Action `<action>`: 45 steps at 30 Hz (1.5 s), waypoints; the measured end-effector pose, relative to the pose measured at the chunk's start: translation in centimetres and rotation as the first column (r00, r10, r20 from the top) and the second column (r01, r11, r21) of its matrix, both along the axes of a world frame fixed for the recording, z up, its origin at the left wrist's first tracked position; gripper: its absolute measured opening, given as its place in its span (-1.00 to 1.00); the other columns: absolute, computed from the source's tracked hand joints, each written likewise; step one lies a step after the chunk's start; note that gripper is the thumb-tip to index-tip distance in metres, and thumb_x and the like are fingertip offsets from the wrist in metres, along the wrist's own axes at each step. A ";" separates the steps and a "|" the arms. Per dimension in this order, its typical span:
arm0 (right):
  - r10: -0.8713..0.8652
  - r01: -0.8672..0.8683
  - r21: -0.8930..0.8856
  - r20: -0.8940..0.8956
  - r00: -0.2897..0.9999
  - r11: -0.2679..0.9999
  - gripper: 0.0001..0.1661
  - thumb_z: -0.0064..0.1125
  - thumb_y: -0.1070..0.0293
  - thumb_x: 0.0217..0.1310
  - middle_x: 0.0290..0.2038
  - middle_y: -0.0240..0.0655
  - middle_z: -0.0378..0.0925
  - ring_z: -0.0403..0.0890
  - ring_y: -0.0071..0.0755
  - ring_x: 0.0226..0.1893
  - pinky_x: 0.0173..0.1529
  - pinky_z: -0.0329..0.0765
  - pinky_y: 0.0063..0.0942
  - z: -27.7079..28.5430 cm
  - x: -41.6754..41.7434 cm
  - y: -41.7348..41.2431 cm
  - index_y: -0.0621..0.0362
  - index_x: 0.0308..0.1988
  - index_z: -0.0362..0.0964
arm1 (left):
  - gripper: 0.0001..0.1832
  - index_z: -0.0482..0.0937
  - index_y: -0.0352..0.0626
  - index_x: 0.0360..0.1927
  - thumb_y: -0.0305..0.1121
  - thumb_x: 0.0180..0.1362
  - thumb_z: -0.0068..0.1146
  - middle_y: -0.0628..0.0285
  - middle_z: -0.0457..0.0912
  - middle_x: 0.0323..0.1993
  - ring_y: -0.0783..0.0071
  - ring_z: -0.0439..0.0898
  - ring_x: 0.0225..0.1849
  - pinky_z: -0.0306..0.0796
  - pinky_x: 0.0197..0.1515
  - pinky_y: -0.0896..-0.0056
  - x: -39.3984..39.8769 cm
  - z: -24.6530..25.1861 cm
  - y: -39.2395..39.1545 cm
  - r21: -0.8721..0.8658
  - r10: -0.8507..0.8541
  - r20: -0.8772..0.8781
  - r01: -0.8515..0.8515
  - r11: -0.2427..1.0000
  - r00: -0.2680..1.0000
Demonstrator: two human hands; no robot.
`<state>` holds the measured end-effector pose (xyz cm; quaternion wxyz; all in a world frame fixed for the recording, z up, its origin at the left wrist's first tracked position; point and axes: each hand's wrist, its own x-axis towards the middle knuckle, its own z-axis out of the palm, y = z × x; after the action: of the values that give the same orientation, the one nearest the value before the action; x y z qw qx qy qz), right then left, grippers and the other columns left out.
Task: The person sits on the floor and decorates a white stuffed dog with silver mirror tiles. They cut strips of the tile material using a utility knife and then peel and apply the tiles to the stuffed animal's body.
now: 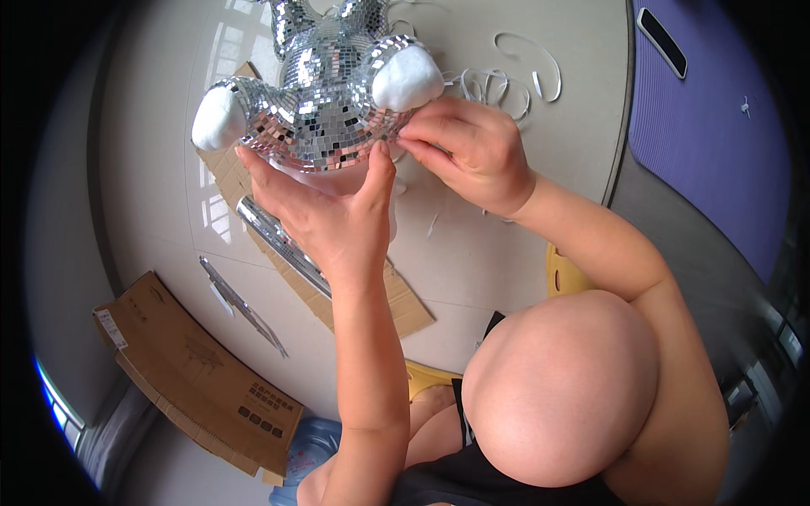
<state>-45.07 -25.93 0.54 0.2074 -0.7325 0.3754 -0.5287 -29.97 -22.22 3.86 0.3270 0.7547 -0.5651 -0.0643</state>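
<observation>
In the head view, a figure covered in small silvery mirror tiles lies at the top, with two bare white rounded ends on its limbs. My left hand supports its lower edge, thumb and fingers spread against the tiles. At the right side of that edge, the fingertips of my right hand are pinched together against the tiled surface; whether a small piece is between them is hidden. Beneath my left wrist a roll of mirror-tile sheet lies on a strip of corrugated cardboard.
Curled white strips lie on the floor at the right. Narrow tile strips and a printed cardboard box piece are at the left, near a blue plastic item. A phone rests on a purple mat.
</observation>
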 end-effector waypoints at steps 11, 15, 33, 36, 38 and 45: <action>-0.040 0.032 0.115 0.065 0.997 0.993 -0.85 0.34 0.51 -0.12 -0.45 -0.33 0.57 0.60 -0.25 -0.49 -0.43 0.53 -0.42 0.3 0.6 0.0 0.14 -0.41 0.55 | 0.28 -0.19 -0.27 0.40 -0.06 -0.26 0.48 -0.15 0.12 0.23 -0.04 0.14 0.28 0.14 0.26 0.05 0.4 -0.4 0.0 -0.013 -0.014 -0.031 0.014 1.000 0.999; 0.016 -0.039 0.215 0.105 0.994 0.976 -0.86 0.34 0.52 -0.10 -0.47 -0.32 0.57 0.60 -0.27 -0.48 -0.42 0.51 -0.43 0.4 0.5 -0.3 0.15 -0.41 0.54 | 0.28 -0.18 -0.27 0.40 -0.05 -0.25 0.47 -0.16 0.10 0.25 -0.05 0.13 0.30 0.11 0.28 0.04 0.7 -0.5 -0.2 -0.009 0.006 -0.043 -0.006 1.000 0.999; 0.020 -0.068 0.253 0.190 0.982 0.965 -0.90 0.28 0.56 -0.05 -0.49 -0.29 0.56 0.61 -0.34 -0.50 -0.43 0.50 -0.47 0.1 1.0 -0.1 0.21 -0.41 0.53 | 0.28 -0.21 -0.25 0.40 -0.02 -0.24 0.46 -0.19 0.09 0.20 -0.07 0.16 0.28 0.15 0.25 0.04 1.0 -0.3 0.2 0.053 0.037 -0.087 -0.033 0.998 0.995; 0.012 -0.054 0.238 0.177 0.984 0.970 -0.91 0.28 0.55 -0.05 -0.50 -0.30 0.56 0.60 -0.34 -0.51 -0.45 0.50 -0.47 0.1 1.1 -0.1 0.20 -0.42 0.53 | 0.29 -0.21 -0.25 0.40 -0.01 -0.24 0.47 -0.19 0.09 0.21 -0.07 0.16 0.27 0.15 0.25 0.04 1.0 -0.4 0.2 0.048 0.033 -0.076 -0.029 0.998 0.997; 0.001 -0.038 0.225 0.160 0.987 0.974 -0.91 0.28 0.55 -0.06 -0.51 -0.30 0.56 0.60 -0.34 -0.52 -0.46 0.49 -0.47 0.2 1.2 -0.1 0.20 -0.42 0.53 | 0.29 -0.21 -0.25 0.40 -0.01 -0.24 0.47 -0.19 0.09 0.21 -0.07 0.16 0.27 0.15 0.25 0.04 1.1 -0.5 0.2 0.045 0.031 -0.067 -0.028 0.999 0.997; -0.060 0.051 0.103 0.082 0.995 0.993 -0.88 0.30 0.57 -0.13 -0.52 -0.32 0.56 0.58 -0.27 -0.54 -0.47 0.50 -0.43 0.2 1.4 -0.1 0.17 -0.46 0.53 | 0.31 -0.20 -0.27 0.40 0.00 -0.27 0.48 -0.20 0.11 0.20 -0.08 0.18 0.26 0.14 0.25 0.03 1.0 -0.5 0.1 0.033 0.025 -0.066 -0.023 0.999 0.998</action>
<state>-43.71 -25.98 0.71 0.2451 -0.6874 0.4127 -0.5451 -28.96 -22.13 3.35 0.3342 0.7640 -0.5438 -0.0944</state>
